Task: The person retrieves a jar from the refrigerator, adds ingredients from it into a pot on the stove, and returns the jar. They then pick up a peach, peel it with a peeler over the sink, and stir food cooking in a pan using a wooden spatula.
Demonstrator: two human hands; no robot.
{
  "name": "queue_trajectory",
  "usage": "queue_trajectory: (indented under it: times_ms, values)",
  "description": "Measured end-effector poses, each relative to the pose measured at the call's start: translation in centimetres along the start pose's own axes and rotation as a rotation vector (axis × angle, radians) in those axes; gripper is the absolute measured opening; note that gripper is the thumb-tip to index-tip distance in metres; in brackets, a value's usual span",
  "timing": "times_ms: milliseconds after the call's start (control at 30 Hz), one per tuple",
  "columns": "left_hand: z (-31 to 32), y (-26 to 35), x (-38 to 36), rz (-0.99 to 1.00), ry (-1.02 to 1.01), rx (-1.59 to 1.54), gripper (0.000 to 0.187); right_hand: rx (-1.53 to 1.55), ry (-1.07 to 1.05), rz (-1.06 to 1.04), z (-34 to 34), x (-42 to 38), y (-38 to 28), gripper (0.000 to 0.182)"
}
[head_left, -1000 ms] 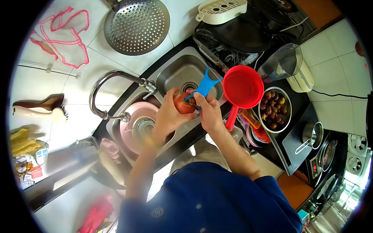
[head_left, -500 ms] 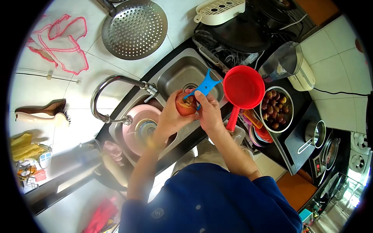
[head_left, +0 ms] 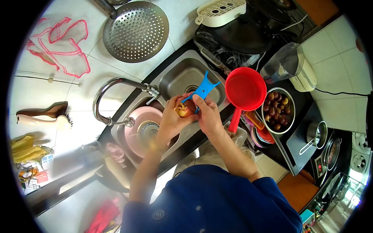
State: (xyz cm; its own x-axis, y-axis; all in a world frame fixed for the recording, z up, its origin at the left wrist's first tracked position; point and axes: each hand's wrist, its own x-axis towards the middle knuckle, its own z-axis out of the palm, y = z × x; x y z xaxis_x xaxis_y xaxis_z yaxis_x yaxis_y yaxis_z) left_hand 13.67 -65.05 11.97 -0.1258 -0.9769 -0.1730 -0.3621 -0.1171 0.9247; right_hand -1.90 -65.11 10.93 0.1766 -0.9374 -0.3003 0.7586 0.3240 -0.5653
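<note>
Kitchen setup, going by the red dipper: it's sitting over a black counter, with the steel sink to its left and a pink basin in the sink's other bowl, further left and lower. A metal bowl of small dark round fruits is just right of the dipper. Way up and left of it, a perforated skimmer hangs against white tiles.

Stuff that's hard to see: the sink drain is partly behind the hands, glare washes out the area far lower-left of the dipper, and I can't make out exactly where the tool meets the fruit.

The reddish fruit is left of the dipper, near the sink, with a bare yellow patch showing. Left hand is curled around it; right hand is closed on a blue peeler, thumb on top, forked end sticking up.
</note>
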Motion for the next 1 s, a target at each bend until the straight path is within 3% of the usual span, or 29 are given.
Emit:
queue_trajectory:
  times_ms: [133,200,300,433,533,633,700,933,1000]
  values:
    - [-0.6,0.9,-0.8,-0.071,-0.041,-0.196,0.08,0.172,-0.046,0.076,-1.9,1.1,0.8,0.022]
    - [-0.5,0.3,-0.9,-0.001,-0.033,-0.295,0.081,0.296,0.097,0.025,-2.0,1.5,2.0,0.019]
    - [-0.8,0.1,-1.0,0.039,-0.057,-0.355,0.079,0.302,0.094,0.06,-1.6,1.1,1.3,0.016]
    - [-1.2,0.1,-0.6,0.027,-0.1,-0.349,0.08,0.214,0.09,0.017,-1.3,1.2,1.1,0.017]
    - [-1.2,0.1,-0.7,-0.033,-0.093,-0.159,0.08,0.118,0.09,0.004,-1.2,0.8,1.5,0.018]
    - [-0.9,0.6,-1.2,-0.016,-0.105,-0.318,0.08,0.259,0.06,0.027,-2.7,1.3,2.5,0.021]
    - [-0.4,0.0,-1.4,-0.065,-0.097,-0.529,0.08,0.419,0.144,0.155,-2.9,1.3,2.6,0.022]
    - [-0.8,-1.0,-1.4,-0.041,-0.107,-0.696,0.084,0.405,0.189,0.147,-3.9,1.6,3.5,0.023]
    - [-0.9,-0.8,-1.2,-0.013,-0.159,-0.817,0.084,0.416,0.299,0.206,-4.6,1.8,4.6,0.023]
